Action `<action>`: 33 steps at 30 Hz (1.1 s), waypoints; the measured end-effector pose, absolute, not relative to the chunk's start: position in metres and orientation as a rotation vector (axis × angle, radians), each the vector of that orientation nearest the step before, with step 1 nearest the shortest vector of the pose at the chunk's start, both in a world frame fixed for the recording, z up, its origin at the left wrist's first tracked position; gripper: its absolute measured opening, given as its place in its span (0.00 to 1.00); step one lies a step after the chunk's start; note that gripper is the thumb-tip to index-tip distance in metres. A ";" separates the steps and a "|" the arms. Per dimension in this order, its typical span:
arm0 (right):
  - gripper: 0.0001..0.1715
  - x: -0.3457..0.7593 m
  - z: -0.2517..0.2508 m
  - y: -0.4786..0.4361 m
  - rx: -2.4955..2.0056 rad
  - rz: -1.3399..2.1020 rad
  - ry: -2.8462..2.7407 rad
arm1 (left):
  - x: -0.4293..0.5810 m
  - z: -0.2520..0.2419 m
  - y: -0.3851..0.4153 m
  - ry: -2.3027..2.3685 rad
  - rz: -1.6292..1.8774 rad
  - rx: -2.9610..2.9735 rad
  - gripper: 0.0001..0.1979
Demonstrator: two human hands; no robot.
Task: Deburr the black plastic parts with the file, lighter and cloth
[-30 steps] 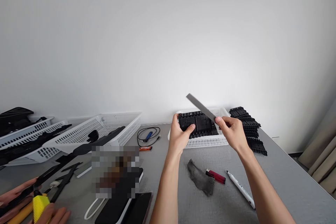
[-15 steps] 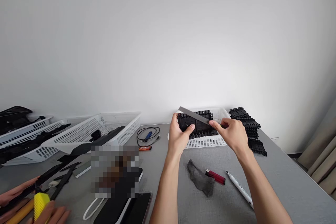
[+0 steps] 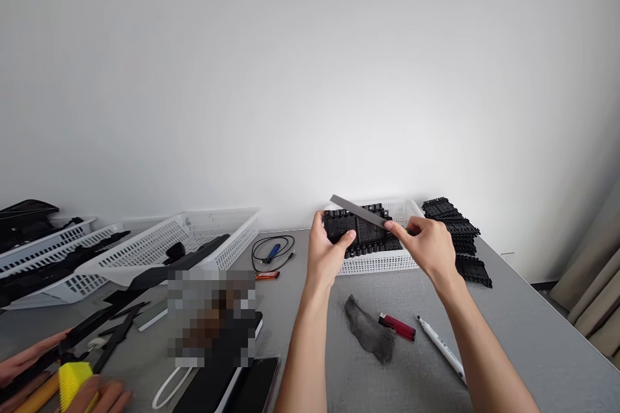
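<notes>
My left hand [image 3: 327, 251] grips a black plastic panel with knobbed edges [image 3: 343, 226], its thumb lying across the front face. In my right hand [image 3: 431, 248] is a flat grey metal file [image 3: 361, 211], pinched near its right end; the handle is mostly hidden by the fingers. The file slants across the panel's upper edge; whether it touches there I cannot tell. Both are held above a white perforated basket [image 3: 378, 264], where more black parts seem to lie behind the panel. Near my forearms lie a dark mesh cloth [image 3: 371, 332], a red lighter [image 3: 397, 326] and a white marker [image 3: 442, 350].
Similar black panels [image 3: 450, 222] are stacked at the table's right edge. A black cable [image 3: 256, 244] and an orange item [image 3: 267, 275] lie left of the basket. Further left are white baskets [image 3: 217, 258], a phone [image 3: 259, 384] and another person's hands [image 3: 104, 393] with a yellow object [image 3: 74, 382].
My left hand and the black panel have shifted slightly left. The file stays slanted over the panel, nearly unmoved. At the left, the other person's yellow object has moved a little.
</notes>
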State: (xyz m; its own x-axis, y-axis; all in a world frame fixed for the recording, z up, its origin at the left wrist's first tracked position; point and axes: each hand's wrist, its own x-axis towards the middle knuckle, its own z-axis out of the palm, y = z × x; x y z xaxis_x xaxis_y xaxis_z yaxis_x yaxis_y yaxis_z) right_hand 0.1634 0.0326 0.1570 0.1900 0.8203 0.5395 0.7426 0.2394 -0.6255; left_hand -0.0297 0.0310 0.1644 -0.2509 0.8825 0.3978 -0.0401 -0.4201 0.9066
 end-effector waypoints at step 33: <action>0.42 0.185 0.158 0.038 -1.510 0.081 -1.467 | -0.033 0.169 0.030 1.075 1.755 1.250 0.26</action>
